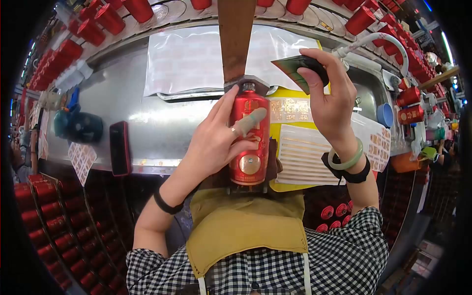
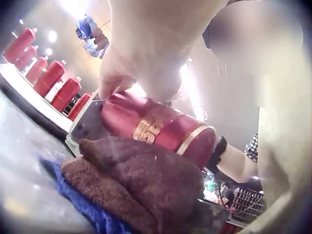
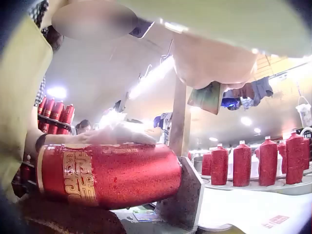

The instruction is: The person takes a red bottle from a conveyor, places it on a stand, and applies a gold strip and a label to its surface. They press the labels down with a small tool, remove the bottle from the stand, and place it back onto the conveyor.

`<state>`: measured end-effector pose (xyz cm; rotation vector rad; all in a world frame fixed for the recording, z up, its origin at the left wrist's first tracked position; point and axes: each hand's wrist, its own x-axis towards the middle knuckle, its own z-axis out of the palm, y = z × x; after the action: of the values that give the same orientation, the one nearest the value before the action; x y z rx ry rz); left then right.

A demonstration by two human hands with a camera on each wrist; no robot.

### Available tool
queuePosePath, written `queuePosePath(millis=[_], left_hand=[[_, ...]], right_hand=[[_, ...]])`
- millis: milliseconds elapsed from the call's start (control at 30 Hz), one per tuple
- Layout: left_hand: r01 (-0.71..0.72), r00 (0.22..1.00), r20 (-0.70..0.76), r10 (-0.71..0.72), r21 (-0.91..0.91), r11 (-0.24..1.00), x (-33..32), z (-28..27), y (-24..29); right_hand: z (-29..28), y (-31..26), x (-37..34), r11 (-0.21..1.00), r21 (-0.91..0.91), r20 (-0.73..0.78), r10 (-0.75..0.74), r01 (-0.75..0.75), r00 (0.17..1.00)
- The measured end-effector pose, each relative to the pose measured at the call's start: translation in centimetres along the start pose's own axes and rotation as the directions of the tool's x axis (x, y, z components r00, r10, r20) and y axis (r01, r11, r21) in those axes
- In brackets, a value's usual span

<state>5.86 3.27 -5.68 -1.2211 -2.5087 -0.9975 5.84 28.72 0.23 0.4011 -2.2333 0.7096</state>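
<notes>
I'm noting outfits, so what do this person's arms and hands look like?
Black-and-white checked sleeves stop short of the bare forearms. The left hand has a pale greyish finger cover, with a black band at the wrist. The right hand has a pale green bangle and black strap at its wrist.

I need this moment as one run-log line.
left hand: rests on red bottle | right hand: holds dark green flat piece | bottle: lying on side | gold-striped sheet: right of bottle
</notes>
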Motion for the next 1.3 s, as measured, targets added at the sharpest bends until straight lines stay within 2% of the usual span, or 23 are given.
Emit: queuePosePath(millis=[100,167,233,300,333,400,433,500,567,633,667,700,767,800,833,900,967,1000,1067,1100,1167,1233,1300], left_hand=[[-0.054,0.997,0.057,0.053,0.017,0.998,0.8,-0.3,-1.2],[-0.093,0.996,-0.011,0.092,-0.032,0.995,1.0,-0.2,-2.6],[-0.108,0.993,-0.063,0.103,-0.078,0.991,1.5,-0.1,-3.5],[-0.106,0.991,-0.091,0.096,-0.115,0.988,2.0,0.3,-4.0],[-0.038,0.996,-0.084,0.023,-0.19,0.981,1.9,0.8,-4.6],[0.087,0.993,-0.049,-0.11,-0.337,0.937,2.0,0.5,-4.3],[0.087,0.993,-0.048,-0.109,-0.338,0.937,1.6,1.1,-4.6],[0.148,0.94,-0.106,-0.325,-0.732,0.665,0.4,2.5,-5.8],[0.199,0.916,-0.075,-0.394,-0.768,0.609,-0.3,1.7,-4.5],[0.256,0.877,-0.067,-0.477,-0.775,0.579,-1.3,1.4,-4.2],[0.304,0.873,-0.021,-0.488,-0.758,0.577,-1.8,1.3,-4.2],[0.312,0.872,-0.014,-0.49,-0.754,0.578,-2.3,1.4,-3.9],[0.363,0.818,0.073,-0.57,-0.834,0.415,-2.8,1.7,-3.4],[0.39,0.817,0.162,-0.554,-0.862,0.323,-3.1,1.8,-3.3],[0.387,0.819,0.158,-0.552,-0.862,0.328,-3.3,2.0,-2.9],[0.431,0.773,0.27,-0.574,-0.888,0.162,-3.8,2.6,-2.0],[0.436,0.742,0.32,-0.588,-0.898,0.06,-4.3,3.1,-1.8],[0.439,0.745,0.327,-0.582,-0.897,0.058,-4.0,3.0,-1.7],[0.49,0.73,0.362,-0.58,-0.868,0.075,-3.4,2.4,-1.2],[0.536,0.715,0.39,-0.58,-0.838,0.098,-2.8,1.9,-0.8],[0.528,0.718,0.357,-0.597,-0.839,0.133,-2.5,1.9,-0.3],[0.536,0.695,0.362,-0.622,-0.837,0.112,-2.5,1.7,0.0],[0.511,0.717,0.351,-0.602,-0.852,0.112,-2.6,1.8,0.2]], right_hand=[[-0.5,-0.2,-0.2,1.0,-0.015,0.033,-0.018,0.018,0.999],[-0.9,-0.6,-0.4,1.0,-0.004,0.035,-0.004,0.004,0.999],[-1.3,-1.0,-0.6,0.994,0.03,0.059,0.106,-0.108,0.993],[-1.1,-1.3,-0.8,0.99,0.053,0.077,0.125,-0.129,0.989],[-0.8,-1.6,-0.9,0.985,0.08,0.097,0.143,-0.151,0.985],[-0.1,-1.8,-0.9,0.997,0.022,0.11,-0.081,0.079,0.991],[0.2,-1.9,-0.9,0.983,-0.021,0.145,-0.179,0.184,0.973],[0.9,-3.2,-1.9,0.938,-0.055,0.274,-0.314,0.341,0.909],[2.2,-6.1,-4.3,0.842,0.038,0.41,-0.504,0.538,0.76],[3.0,-9.5,-6.5,0.875,0.215,0.429,-0.484,0.434,0.762],[3.5,-9.3,-6.1,0.902,0.179,0.478,-0.429,0.394,0.766],[4.9,-7.5,-5.5,0.93,0.066,0.417,-0.354,0.361,0.837],[6.0,-3.5,-2.2,0.962,-0.023,0.268,-0.255,0.271,0.929],[5.1,-2.3,-0.4,0.927,-0.135,0.238,-0.314,0.351,0.919],[4.0,-1.8,1.0,0.873,-0.246,0.215,-0.375,0.422,0.902],[3.6,-3.2,-1.7,0.859,-0.237,0.225,-0.406,0.454,0.886],[3.0,-6.1,-5.2,0.78,0.032,0.42,-0.578,0.625,0.7],[3.5,-6.1,-5.3,0.78,0.028,0.42,-0.577,0.625,0.701],[3.9,-6.3,-6.0,0.902,0.116,0.402,-0.426,0.416,0.81],[4.2,-4.5,-4.6,0.957,0.244,0.334,-0.238,0.16,0.912],[3.7,-1.4,-2.3,0.985,0.065,0.2,-0.17,0.16,0.965],[2.8,-0.9,-3.5,0.971,0.064,0.181,-0.237,0.229,0.954],[2.9,-1.4,-7.6,0.95,0.104,0.181,-0.31,0.295,0.934]])
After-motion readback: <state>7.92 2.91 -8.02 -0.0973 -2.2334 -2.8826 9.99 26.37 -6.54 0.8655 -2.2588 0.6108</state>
